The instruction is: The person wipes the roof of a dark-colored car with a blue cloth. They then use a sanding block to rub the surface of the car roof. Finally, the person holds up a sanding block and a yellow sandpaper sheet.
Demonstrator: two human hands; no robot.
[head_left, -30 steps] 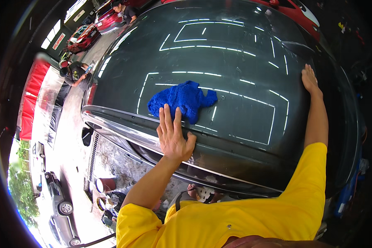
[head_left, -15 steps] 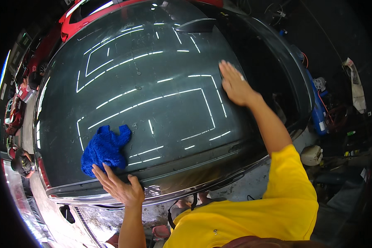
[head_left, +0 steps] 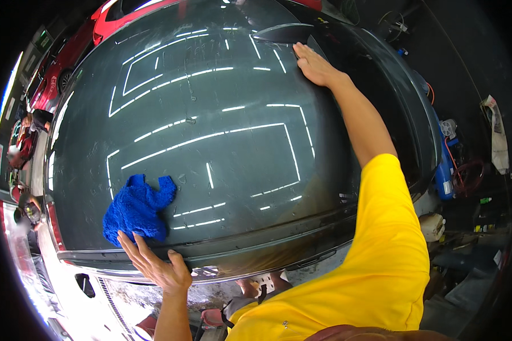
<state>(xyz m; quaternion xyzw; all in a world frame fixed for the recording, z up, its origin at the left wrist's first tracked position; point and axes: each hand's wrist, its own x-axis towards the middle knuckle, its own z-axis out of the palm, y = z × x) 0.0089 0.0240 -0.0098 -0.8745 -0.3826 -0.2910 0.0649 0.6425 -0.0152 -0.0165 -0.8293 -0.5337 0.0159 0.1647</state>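
In the head view, leans over a dark car roof [head_left: 233, 153] in a yellow shirt [head_left: 335, 295]. Spreads the left hand [head_left: 160, 271] wide at the near edge, thumb out, fingertips against the lower rim of a bunched blue cloth [head_left: 135, 210] without closing on it. Has that cloth lying on the near left part of the roof, well apart from the other hand. Stretches the right hand [head_left: 317, 67] out flat, fingers extended and close together, nothing visible in its grasp, just beside the roof fin [head_left: 280, 34] and along the border with the dark glass [head_left: 381, 108]. Cannot tell about anything thin under either palm.

Looks unfinished, to judge by the surface: shows pale streaks and drip-like marks across the middle and far parts of the roof, among reflected strips of light. Cannot tell for sure of any part as done.

Shows no readable writing on roof or cloth. Includes a small white label [head_left: 448, 187] on a blue tank [head_left: 445, 175] at the right, and pale marks on a red car [head_left: 50, 74] at the upper left, both too small to make out.
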